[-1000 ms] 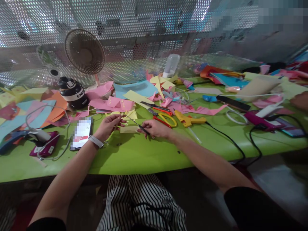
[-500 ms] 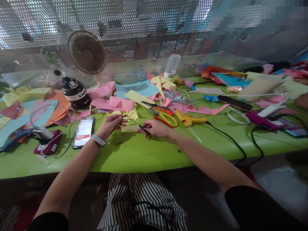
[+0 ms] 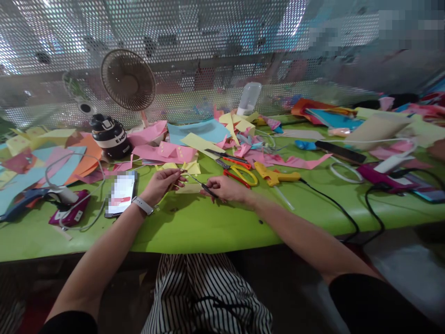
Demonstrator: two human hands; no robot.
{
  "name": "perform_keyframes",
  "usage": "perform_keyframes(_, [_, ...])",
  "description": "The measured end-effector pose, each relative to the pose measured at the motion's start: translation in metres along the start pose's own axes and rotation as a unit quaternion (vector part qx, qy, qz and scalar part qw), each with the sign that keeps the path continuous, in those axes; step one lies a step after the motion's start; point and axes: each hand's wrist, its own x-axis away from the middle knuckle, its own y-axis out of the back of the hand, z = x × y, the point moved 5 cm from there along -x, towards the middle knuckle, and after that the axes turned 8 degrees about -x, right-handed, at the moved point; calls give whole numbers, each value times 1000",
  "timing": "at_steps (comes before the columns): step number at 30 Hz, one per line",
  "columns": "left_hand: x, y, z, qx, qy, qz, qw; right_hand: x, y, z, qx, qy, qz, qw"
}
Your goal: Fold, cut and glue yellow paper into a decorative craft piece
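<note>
My right hand [image 3: 225,188] is closed around the dark handle of a thin metal tool [image 3: 207,189]. The tool's slender shaft slants up and left to the fingertips of my left hand [image 3: 163,183], which are pinched together. A little yellow paper [image 3: 185,170] shows at those fingertips, partly hidden by the fingers. Below the tool, a pale yellow paper strip [image 3: 189,189] lies on the green table between both hands. Behind the hands are more yellow scraps [image 3: 170,166]. Red-handled scissors [image 3: 239,161] and yellow-handled scissors [image 3: 247,175] lie just beyond my right hand.
A yellow glue gun [image 3: 274,175] with a black cord rests to the right. At left are a phone [image 3: 121,192], a power strip [image 3: 78,208] and a blue glue gun [image 3: 22,204]. A black bottle [image 3: 110,137] and a fan [image 3: 128,80] stand behind, among coloured paper.
The tool's tip and my left fingertips have shifted slightly against each other. Both hands keep nearly the same place, and the whole view has moved a little.
</note>
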Motion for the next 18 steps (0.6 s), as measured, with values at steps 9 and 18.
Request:
perform_keyframes(9, [-1,0,1,4,3,2,1000,0,1,1,4,-1,-7,1000])
perform_keyframes(18, [-4,3,3,0,1,0,1000,-1,2,-2,8,-1,-6,1000])
